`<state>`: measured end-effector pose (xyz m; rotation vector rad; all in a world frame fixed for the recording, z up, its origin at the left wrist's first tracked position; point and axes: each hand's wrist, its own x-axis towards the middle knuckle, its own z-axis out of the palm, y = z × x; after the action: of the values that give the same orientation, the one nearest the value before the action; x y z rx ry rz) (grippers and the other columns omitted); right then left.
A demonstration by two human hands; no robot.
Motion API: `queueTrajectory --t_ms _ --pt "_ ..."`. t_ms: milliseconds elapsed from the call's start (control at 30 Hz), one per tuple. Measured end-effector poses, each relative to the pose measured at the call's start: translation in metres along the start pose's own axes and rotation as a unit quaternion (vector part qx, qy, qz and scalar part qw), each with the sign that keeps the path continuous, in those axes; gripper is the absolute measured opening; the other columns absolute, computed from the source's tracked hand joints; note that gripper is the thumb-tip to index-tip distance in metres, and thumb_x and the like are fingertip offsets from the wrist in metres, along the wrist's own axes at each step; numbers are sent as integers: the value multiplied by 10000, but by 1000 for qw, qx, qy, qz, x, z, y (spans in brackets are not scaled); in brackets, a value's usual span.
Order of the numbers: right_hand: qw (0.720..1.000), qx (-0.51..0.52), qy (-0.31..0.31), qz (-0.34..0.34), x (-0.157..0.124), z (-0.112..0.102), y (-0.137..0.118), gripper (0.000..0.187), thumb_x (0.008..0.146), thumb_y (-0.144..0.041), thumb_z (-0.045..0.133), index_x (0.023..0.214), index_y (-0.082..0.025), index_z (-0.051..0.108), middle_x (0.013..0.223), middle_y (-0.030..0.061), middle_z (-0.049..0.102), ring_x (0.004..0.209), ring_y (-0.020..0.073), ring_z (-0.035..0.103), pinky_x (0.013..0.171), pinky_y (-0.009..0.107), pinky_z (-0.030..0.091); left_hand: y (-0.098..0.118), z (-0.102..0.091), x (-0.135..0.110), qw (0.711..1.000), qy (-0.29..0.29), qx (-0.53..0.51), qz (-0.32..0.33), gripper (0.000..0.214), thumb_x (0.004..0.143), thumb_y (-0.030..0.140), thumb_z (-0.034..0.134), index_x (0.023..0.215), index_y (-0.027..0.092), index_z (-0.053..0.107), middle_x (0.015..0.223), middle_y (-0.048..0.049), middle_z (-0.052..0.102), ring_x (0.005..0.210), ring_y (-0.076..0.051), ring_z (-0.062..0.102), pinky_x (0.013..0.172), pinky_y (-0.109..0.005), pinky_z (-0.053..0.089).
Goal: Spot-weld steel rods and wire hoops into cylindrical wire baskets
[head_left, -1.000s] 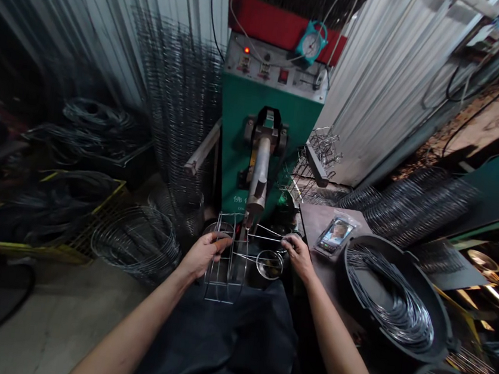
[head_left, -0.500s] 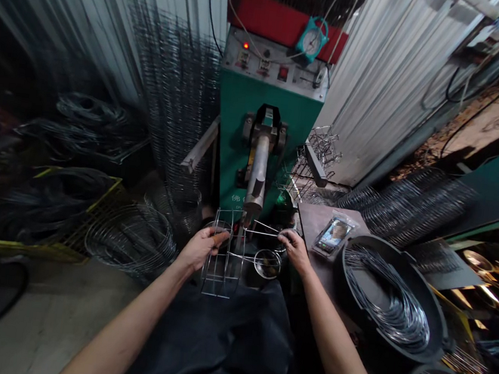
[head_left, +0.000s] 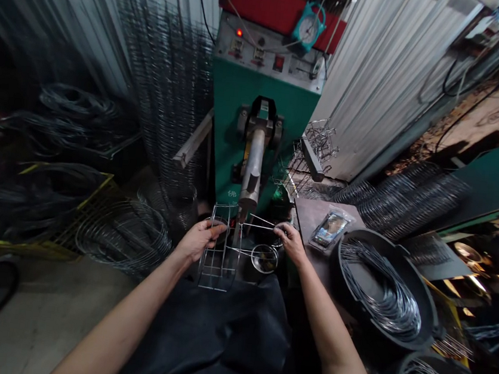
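My left hand (head_left: pixel 203 239) is closed on the left side of a wire rack (head_left: pixel 218 267), a small frame of thin shiny rods and rings. The rack sits at the lower tip of the spot welder's cylindrical arm (head_left: pixel 252 172). To the right, my right hand (head_left: pixel 287 238) pinches the end of a bent metal wire (head_left: pixel 259 226), whose other end meets the rack under the welder tip. Just below that wire is a round metal ring (head_left: pixel 264 259). The exact contact at the tip is too small to make out.
The green welder body (head_left: pixel 266 81) stands ahead, with a teal clock (head_left: pixel 310 27) on top. On the right are a small table with a bagged phone (head_left: pixel 329 230) and a black tub of wires (head_left: pixel 430 318). Wire rings (head_left: pixel 124 236) and a yellow crate (head_left: pixel 95 193) lie left.
The whole view has shifted slightly, so the machine appears a little further left and higher. Both hands keep their holds on the rack and the wire, nearly still relative to the welder.
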<state>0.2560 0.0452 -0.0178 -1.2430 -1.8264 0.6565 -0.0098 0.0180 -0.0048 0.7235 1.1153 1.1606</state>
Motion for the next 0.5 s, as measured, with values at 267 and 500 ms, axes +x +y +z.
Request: queueTrajectory --t_ms 267,500 --pt "993 -88 -14 -78 -4 -4 12 172 828 -337 515 870 -201 611 859 46 619 823 162 585 747 269 465 -1 -1 3 1000 1 -1 -3 334 428 309 808 634 135 611 516 47 432 445 -42 335 354 -163 188" --pt "973 -226 20 -47 -31 -21 58 380 856 -206 384 1226 -192 470 1136 84 611 999 199 599 852 330 481 1 2 -1 1000 6 -9 9 372 386 320 814 628 125 611 545 30 470 460 -40 337 347 -158 179"
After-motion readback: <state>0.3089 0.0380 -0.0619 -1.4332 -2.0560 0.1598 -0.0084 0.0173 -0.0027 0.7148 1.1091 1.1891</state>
